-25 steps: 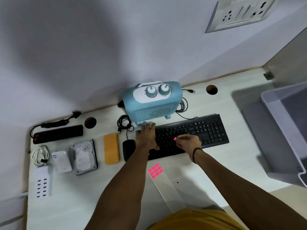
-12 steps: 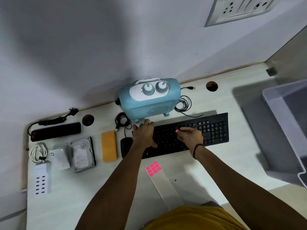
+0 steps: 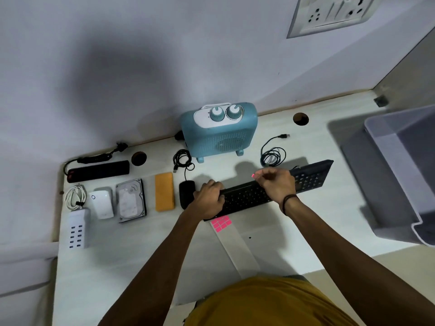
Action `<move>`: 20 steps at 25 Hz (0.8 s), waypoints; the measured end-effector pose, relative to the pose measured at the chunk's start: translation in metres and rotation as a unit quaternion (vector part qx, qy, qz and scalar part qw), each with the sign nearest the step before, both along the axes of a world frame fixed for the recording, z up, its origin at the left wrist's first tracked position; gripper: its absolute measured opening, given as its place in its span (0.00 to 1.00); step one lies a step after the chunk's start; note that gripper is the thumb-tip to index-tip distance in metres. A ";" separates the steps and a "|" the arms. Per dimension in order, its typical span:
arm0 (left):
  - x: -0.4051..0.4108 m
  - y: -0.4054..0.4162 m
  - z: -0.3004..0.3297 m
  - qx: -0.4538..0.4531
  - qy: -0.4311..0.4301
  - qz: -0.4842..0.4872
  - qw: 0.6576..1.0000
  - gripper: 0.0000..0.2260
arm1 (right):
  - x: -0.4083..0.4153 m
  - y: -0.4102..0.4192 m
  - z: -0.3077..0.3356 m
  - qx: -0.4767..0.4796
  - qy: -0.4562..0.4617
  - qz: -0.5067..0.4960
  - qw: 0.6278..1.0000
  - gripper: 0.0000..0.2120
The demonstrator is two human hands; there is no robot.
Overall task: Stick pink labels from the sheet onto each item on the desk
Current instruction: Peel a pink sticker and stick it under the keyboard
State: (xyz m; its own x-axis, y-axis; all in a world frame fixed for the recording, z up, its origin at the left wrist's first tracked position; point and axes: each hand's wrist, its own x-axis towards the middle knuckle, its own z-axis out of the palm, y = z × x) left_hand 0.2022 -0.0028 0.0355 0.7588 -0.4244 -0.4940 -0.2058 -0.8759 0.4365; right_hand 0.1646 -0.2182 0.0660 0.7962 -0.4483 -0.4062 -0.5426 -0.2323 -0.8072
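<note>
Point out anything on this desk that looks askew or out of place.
The black keyboard sits skewed, its right end angled toward the wall, and its near edge appears to overlap the sheet of pink labels. The left hand grips its left end. Everything else stands in a fairly tidy row.

One head-worn view; looks steeply down at the desk (image 3: 131,267), wall ahead.

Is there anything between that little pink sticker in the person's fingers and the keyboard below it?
Nothing visible. The right hand pinches the pink label just above the keyboard's back edge. The left hand grips the keyboard's left end, off to the side.
</note>
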 end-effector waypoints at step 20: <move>-0.058 0.004 -0.047 0.073 -0.148 -0.096 0.982 0.11 | -0.024 0.030 -0.059 -0.025 0.165 0.077 0.983 0.04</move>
State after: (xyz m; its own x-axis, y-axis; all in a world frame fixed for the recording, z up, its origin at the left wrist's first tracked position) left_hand 0.1441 0.0015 -0.0117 0.7906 -0.5153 -0.3308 -0.4726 -0.8570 0.2056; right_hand 0.1405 -0.1883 0.0074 0.6843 -0.3578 -0.6354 -0.7287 -0.3669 -0.5782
